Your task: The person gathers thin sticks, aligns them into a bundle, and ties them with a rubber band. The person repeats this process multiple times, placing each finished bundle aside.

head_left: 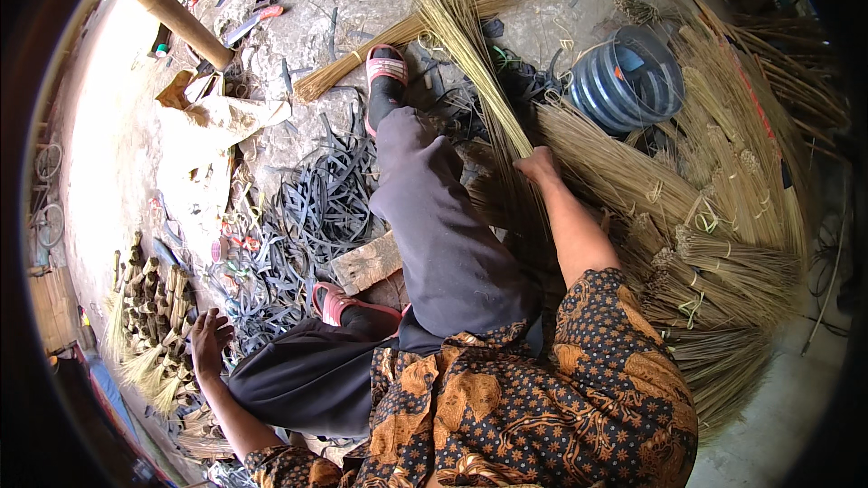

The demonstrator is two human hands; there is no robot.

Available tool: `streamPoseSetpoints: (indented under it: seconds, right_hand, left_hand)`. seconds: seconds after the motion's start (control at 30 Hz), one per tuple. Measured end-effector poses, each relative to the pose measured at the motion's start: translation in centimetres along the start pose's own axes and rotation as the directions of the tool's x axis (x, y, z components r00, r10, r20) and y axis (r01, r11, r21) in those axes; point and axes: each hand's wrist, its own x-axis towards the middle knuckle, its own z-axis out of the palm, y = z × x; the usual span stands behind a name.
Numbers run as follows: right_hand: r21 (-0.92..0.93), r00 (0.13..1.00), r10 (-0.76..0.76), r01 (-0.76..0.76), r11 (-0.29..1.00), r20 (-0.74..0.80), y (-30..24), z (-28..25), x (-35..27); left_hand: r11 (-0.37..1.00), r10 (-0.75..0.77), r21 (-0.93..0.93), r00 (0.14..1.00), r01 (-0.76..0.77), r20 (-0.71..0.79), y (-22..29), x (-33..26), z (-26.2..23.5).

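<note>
My right hand (540, 165) is closed round the lower end of a long bundle of pale dry grass stalks (475, 72), which slants away to the upper left. Its far part lies across another bundle of stalks (348, 63) on the floor, beside my outstretched foot. At the left, my left hand (210, 341) is raised with its fingers apart and holds nothing. Close by it stand several small bound grass brushes (154, 303). A tangle of flat black strips (325, 194) spreads between my left hand and my legs.
Tied stalk bundles (732, 262) pile up on the right, with a clear ribbed plastic tub (626, 81) among them. A wooden block (368, 262) sits by my legs. A red-handled knife (253, 25) lies near a wooden post (167, 4). The floor (298, 0) holds scattered scraps.
</note>
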Motion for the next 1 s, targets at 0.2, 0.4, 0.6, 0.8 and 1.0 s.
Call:
streamPoseSetpoints:
  seconds: [0.2,0.4,0.6,0.8,1.0]
  right_hand:
    - [0.009,0.998,-0.062,0.062,0.998,0.007,0.0,-1.2,0.1]
    - [0.294,0.982,-0.167,0.134,0.946,0.091,0.4,-4.2,-1.2]
    - [0.648,0.912,-0.183,-0.110,0.754,0.368,0.6,-5.4,-2.2]
    - [0.631,0.955,-0.241,0.080,0.772,0.174,0.5,-3.2,-2.2]
    - [0.172,0.982,-0.186,0.180,0.969,0.023,-0.5,0.2,-2.3]
  left_hand:
    - [1.000,-0.001,0.011,1.000,0.001,0.000,0.2,-0.1,0.1]
    - [0.998,0.001,0.062,1.000,0.000,-0.014,0.6,0.4,0.2]
    - [0.998,0.046,0.042,0.999,-0.046,0.007,2.6,0.1,1.3]
    - [0.991,0.123,0.039,0.991,-0.126,0.059,5.4,0.6,3.1]
    - [0.987,0.092,0.119,0.991,-0.103,0.097,5.4,1.1,3.4]
